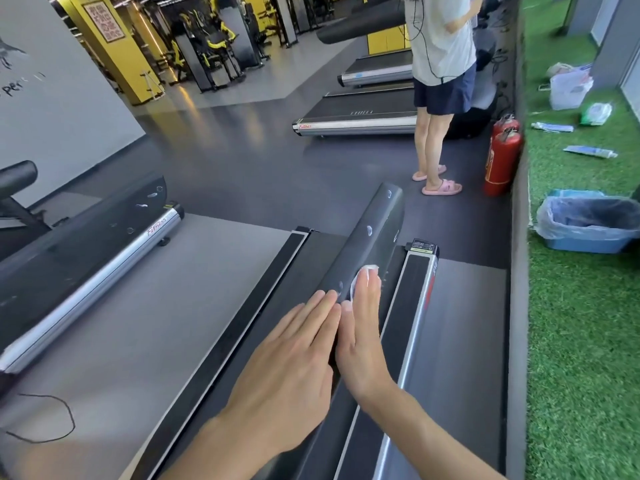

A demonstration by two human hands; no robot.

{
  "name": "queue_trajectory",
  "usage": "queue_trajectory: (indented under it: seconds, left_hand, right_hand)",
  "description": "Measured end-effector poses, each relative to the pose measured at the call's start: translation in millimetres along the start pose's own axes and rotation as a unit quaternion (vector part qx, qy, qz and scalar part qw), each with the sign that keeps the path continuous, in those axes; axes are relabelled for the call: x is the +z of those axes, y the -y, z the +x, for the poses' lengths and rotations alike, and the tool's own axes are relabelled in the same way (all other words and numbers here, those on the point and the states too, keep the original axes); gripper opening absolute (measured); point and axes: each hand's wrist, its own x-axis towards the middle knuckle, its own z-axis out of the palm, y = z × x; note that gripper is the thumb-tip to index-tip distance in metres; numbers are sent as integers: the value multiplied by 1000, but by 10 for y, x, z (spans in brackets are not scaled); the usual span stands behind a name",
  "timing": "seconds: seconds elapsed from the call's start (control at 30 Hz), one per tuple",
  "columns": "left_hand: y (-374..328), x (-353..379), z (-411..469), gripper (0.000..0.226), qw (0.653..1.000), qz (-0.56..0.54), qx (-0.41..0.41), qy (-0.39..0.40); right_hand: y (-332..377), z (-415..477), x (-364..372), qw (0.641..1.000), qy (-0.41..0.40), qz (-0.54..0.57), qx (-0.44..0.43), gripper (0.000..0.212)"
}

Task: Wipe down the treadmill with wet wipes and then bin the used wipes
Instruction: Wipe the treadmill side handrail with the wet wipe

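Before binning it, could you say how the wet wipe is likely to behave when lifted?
The wet wipe looks crumpled under the right hand, so it is probably limp and light. Being damp, it may cling to the handrail.

The rail [374, 233] runs bare to its far end. Left of it, the belt [156, 306] lies open. To the right, a ledge [517, 271] stands between rail and bin [588, 245]; extinguishers [502, 161] and a person [440, 81] block the floor beyond.

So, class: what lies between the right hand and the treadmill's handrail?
A white wet wipe, pressed onto the handrail by the right hand, in the head view.
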Motion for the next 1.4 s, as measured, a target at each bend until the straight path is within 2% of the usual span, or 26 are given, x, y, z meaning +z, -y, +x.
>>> queue_trajectory:
  seconds: [0.1, 0.17, 0.3, 0.43, 0.5, 0.63, 0.83, 0.97, 1.0, 1.07, 1.17, 1.23, 1.3, 1.37, 1.4]
  left_hand:
    - [-14, -28, 12, 58, 999, -31, -21, -9]
    - [-4, -28, 15, 60, 999, -38, -27, -10]
    - [-21, -77, 120, 59, 999, -33, -5, -8]
    - [-6, -55, 443, 53, 998, -34, -18, -42]
    - [19, -17, 552, 55, 998, -36, -31, -37]
    - [31, 42, 563, 61, 998, -46, -30, -43]
    - [19, 40, 563, 64, 998, -48, -35, -35]
    - [8, 30, 553, 63, 998, -44, -32, -30]
    - [7, 31, 553, 63, 998, -46, -32, -30]
    - [14, 41, 548, 62, 997, -53, -38, -31]
    - [14, 39, 561, 59, 997, -59, -46, -29]
    - [14, 30, 557, 59, 997, -58, -42, -34]
    - [28, 40, 569, 59, 996, -66, -39, -46]
    - [59, 25, 623, 56, 993, -93, -44, -53]
    - [74, 7, 676, 54, 991, -110, -47, -58]
  right_hand:
    - [-45, -327, -28, 995, 59, -41, -74, 62]
    - [-89, -181, -63, 994, 52, -45, -88, 59]
    - [-40, 315, -92, 999, -38, 34, 12, 52]
    - [-92, -195, 27, 997, 38, 63, -2, 62]
    - [-138, -212, 27, 996, 39, 78, -3, 61]
    - [-96, 172, -69, 976, 4, 153, 156, 57]
    - [-88, -189, -7, 968, 54, 179, 170, 68]
    - [-232, 169, -166, 936, 46, 249, 244, 83]
    - [-154, 131, -161, 936, 35, 240, 255, 75]
    - [17, 24, -99, 944, 16, 222, 244, 61]
    - [27, 10, -107, 971, 19, 180, 157, 59]
    - [-72, 296, -136, 976, -5, 159, 146, 54]
    - [-92, 369, -129, 978, -19, 153, 143, 37]
    - [-125, 164, -53, 990, 8, 115, 80, 33]
    - [-83, 13, -27, 997, 24, 70, 25, 59]
